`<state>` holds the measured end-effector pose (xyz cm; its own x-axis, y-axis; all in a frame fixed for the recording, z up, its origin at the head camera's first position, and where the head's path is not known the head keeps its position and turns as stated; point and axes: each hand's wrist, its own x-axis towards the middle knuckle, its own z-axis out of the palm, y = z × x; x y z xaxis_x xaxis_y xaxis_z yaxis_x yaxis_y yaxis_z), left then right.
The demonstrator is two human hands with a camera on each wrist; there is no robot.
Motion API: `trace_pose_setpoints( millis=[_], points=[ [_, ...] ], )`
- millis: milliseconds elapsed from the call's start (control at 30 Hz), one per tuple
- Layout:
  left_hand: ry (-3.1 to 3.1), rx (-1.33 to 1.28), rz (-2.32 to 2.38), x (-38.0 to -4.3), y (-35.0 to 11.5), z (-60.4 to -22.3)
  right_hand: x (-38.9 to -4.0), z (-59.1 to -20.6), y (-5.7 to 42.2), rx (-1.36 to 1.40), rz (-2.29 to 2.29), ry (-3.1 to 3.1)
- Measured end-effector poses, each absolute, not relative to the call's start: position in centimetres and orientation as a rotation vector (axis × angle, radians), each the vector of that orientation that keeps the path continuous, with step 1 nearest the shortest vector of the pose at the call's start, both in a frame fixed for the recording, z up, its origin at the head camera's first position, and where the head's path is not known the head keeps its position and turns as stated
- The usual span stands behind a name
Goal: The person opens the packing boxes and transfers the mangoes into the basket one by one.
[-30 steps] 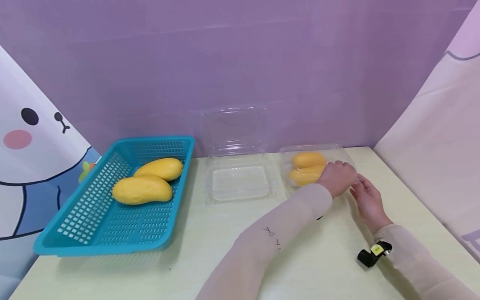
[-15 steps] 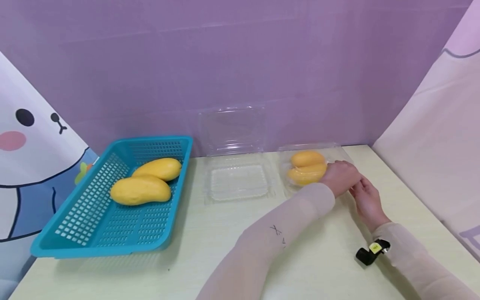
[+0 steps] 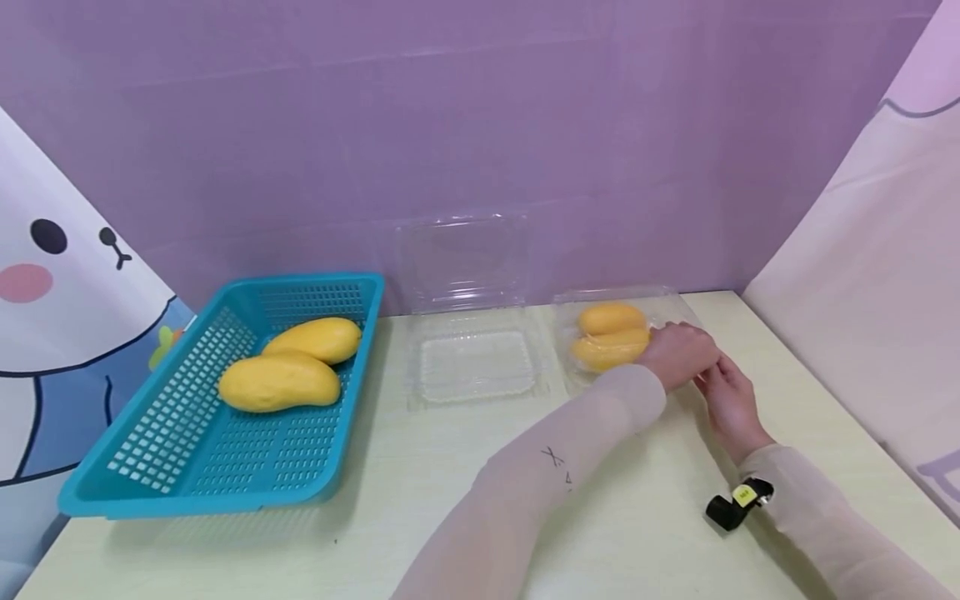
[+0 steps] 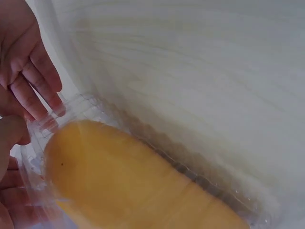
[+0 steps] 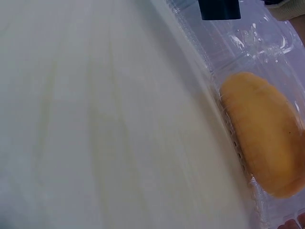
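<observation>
Two yellow mangoes (image 3: 611, 350) lie in a clear plastic clamshell container (image 3: 573, 304) at the right of the table in the head view. My left hand (image 3: 681, 354) grips its right edge, with the back of the hand facing up. In the left wrist view, the left hand's thumb and fingers (image 4: 16, 195) hold the plastic rim beside a mango (image 4: 119, 176). My right hand (image 3: 731, 408) meets the left at the container's near right corner. Its fingers (image 4: 40, 86) are at that corner in the left wrist view; the thumb's contact is partly hidden.
A teal plastic basket (image 3: 341, 450) holding two mangoes (image 3: 279, 382) stands on the left. Between basket and hands, a second clamshell (image 3: 476, 367) lies unfolded, its lid (image 3: 465, 262) upright against the purple backdrop (image 3: 480, 125). A black wrist camera (image 3: 723, 512) sits on my right wrist.
My left hand has shifted slightly right along the container's edge, now overlapping the right hand's fingertips. The head view has moved a little; the mangoes and basket stay in place.
</observation>
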<state>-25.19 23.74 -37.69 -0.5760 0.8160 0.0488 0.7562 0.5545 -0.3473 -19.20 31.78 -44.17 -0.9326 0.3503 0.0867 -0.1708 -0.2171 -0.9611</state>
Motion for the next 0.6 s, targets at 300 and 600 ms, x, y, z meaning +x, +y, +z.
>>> trace_pose_setpoints(
  millis=[300,600],
  points=[
    [-2.521,-1.393,0.565,-25.22,23.64,-37.53,-19.14,-44.17,31.38,-0.314,2.161,-1.763],
    [-2.478,-1.433,0.580,-25.45,23.67,-37.45,-19.00,-43.97,31.07,-0.265,2.145,-1.727]
  ],
)
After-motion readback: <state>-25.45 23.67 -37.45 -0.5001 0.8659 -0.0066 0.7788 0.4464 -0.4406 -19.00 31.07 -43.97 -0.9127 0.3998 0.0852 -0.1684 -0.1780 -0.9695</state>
